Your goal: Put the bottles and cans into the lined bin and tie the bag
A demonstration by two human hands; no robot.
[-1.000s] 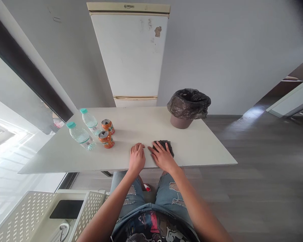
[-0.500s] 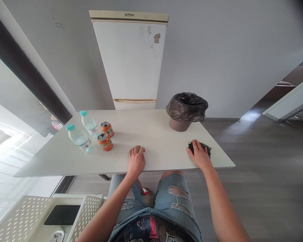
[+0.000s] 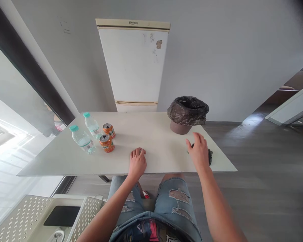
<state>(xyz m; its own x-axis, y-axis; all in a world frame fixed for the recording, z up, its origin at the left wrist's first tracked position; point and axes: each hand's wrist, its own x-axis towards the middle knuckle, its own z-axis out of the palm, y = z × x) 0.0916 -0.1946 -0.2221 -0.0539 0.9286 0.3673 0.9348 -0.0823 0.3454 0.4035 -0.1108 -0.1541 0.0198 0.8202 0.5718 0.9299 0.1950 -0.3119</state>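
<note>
My left hand (image 3: pixel 138 161) rests near the front edge of the white table (image 3: pixel 154 141), fingers loosely bent and nothing held. My right hand (image 3: pixel 199 151) is raised over a crumpled black bundle (image 3: pixel 210 156), fingers stretched and thumb apart. The hand hides most of that bundle, and its material is hard to make out. Behind my right hand stands a brown bin (image 3: pixel 180 128) lined with a black plastic bag (image 3: pixel 188 112), its mouth open. Left of my left hand are two orange cans (image 3: pixel 107 144) and two clear plastic bottles (image 3: pixel 82 140) with teal caps, all upright.
A white fridge (image 3: pixel 135 64) stands beyond the table against a grey wall (image 3: pixel 212 60). At lower left is a cream perforated plastic unit (image 3: pixel 22 218) with a dark flat panel (image 3: pixel 62 215). My legs are under the table's front edge.
My right hand has lifted off the black bundle and moved slightly forward, toward the bin. The left hand stays in place. The view has tilted slightly upward.
</note>
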